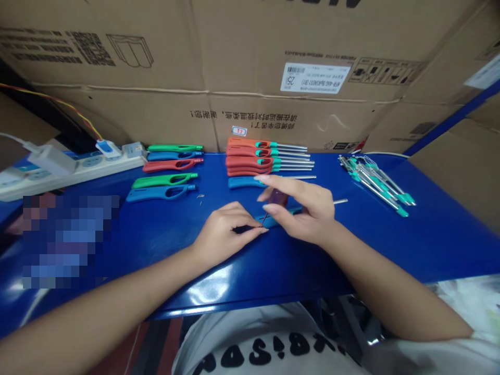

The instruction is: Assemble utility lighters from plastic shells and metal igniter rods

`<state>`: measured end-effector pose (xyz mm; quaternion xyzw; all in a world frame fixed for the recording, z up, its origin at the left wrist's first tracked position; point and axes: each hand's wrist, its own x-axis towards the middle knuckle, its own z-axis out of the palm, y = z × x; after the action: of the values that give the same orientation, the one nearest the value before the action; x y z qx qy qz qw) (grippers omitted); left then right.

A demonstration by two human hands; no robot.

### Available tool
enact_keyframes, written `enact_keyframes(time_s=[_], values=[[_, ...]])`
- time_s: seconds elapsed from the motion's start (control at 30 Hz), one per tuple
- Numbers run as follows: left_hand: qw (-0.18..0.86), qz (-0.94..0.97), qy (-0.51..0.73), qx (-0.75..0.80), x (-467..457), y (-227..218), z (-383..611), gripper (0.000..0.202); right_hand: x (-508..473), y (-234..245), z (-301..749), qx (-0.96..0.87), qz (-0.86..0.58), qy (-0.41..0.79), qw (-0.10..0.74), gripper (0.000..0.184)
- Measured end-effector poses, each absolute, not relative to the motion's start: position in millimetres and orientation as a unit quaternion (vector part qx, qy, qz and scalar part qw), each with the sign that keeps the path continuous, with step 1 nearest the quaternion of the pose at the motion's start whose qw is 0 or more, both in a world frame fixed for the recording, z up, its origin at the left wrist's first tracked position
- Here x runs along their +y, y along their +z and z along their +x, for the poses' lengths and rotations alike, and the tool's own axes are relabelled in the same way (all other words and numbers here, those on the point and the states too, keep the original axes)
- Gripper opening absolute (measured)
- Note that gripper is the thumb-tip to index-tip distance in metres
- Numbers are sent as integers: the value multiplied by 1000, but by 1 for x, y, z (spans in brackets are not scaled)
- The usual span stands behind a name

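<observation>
My right hand (312, 208) grips a small screwdriver (277, 198) by its dark handle, its thin shaft slanting down to the left. At the shaft's tip my left hand (221, 232) pinches thumb and forefinger together; whatever lies between them is too small to make out. Under both hands a blue long-necked lighter (269, 221) lies on the table, partly covered by my right hand, its metal tube (341, 201) showing beyond. A few tiny screws (200, 197) lie to the left of the hands.
Several green, blue and red lighter handles (166, 194) lie at the left. Behind my hands, orange, red and blue lighters with metal tubes (250, 161) form a row. Tube assemblies (377, 182) pile up at right. A power strip (113, 162) and cardboard wall (242, 67) border the blue table (312, 271).
</observation>
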<state>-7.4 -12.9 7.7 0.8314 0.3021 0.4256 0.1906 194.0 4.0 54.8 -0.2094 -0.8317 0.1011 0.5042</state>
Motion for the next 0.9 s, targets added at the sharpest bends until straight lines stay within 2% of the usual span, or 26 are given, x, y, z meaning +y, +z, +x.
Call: enact_keyframes(time_s=[0.13, 0.37, 0.53, 0.77, 0.9], values=[[197, 825, 426, 315, -12, 10, -8, 7, 3, 53, 193, -850, -203, 176, 452, 51], [263, 765, 449, 378, -12, 10, -5, 12, 4, 54, 191, -813, -281, 194, 471, 43], [239, 801, 405, 370, -9, 8, -7, 33, 8, 52, 191, -804, -303, 180, 479, 42], [202, 848, 337, 355, -9, 5, -10, 46, 10, 49, 191, -817, -298, 180, 460, 41], [216, 860, 310, 344, -9, 6, -10, 44, 9, 50, 191, -820, -303, 175, 454, 40]])
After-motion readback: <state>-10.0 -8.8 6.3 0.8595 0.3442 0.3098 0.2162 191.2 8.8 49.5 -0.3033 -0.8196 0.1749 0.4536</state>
